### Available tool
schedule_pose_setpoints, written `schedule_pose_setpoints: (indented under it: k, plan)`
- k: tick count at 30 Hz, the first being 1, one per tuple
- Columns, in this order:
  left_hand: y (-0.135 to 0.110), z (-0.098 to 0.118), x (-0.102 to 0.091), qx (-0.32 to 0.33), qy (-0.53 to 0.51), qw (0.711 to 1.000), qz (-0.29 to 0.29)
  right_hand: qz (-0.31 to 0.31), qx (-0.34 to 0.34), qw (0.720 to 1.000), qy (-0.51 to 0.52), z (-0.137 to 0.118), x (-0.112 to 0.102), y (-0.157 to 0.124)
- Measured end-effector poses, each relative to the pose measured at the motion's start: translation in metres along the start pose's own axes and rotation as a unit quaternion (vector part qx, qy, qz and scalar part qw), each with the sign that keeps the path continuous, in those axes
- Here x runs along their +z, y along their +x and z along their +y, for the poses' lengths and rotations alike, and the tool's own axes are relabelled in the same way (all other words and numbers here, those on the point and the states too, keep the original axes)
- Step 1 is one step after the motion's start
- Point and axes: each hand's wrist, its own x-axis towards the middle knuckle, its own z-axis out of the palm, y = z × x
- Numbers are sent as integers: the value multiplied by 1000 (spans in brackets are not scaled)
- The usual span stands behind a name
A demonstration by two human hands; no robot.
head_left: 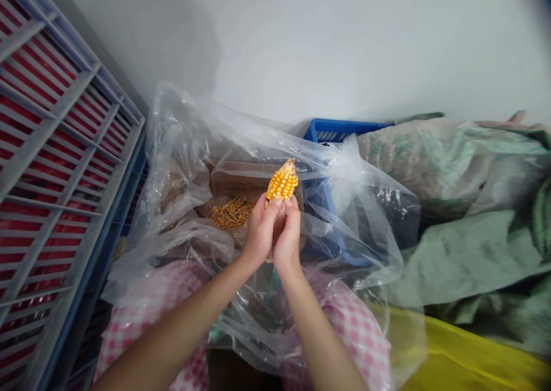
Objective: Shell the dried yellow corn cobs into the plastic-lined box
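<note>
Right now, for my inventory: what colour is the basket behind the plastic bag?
The basket is blue, seen in the head view.

**Background record**

White painted wall (344,41) fills the upper view; soft shadow (172,52) on it at left, light even. Left: grey slatted rack (47,130) with blue frame, red panels (38,75) behind the slats. Near the wall: blue plastic crate (340,130), partly hidden. Right: heaped green woven sacks (456,259). Lower right: yellow sheet (469,351).
</note>
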Motion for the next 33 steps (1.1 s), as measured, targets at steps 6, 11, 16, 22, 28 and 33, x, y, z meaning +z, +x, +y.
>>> schedule_pose_setpoints:
  k: [6, 11, 16, 22, 28, 33]
  plan:
    - [0, 3, 2, -15, 9, 1000, 20, 1, 8, 1000, 8, 0, 1, 0]
    - [1, 1, 0, -23, 9, 999, 31, -7, 6, 1000, -21, 0, -1, 0]
    - [2, -2, 0, -17, -18, 999, 24, -13, 5, 1000, -27, -1, 1, 1]
    - [6, -8, -1, -50, -53, 997, 41, -12, 28, 999, -39, -1, 2, 1]
    - [9, -10, -4, -71, -48, 995, 51, -13, 23, 999, -44, 2, 3, 1]
    - [10, -7, -4, -83, -30, 993, 73, -10, 29, 999, -37, 5, 3, 1]
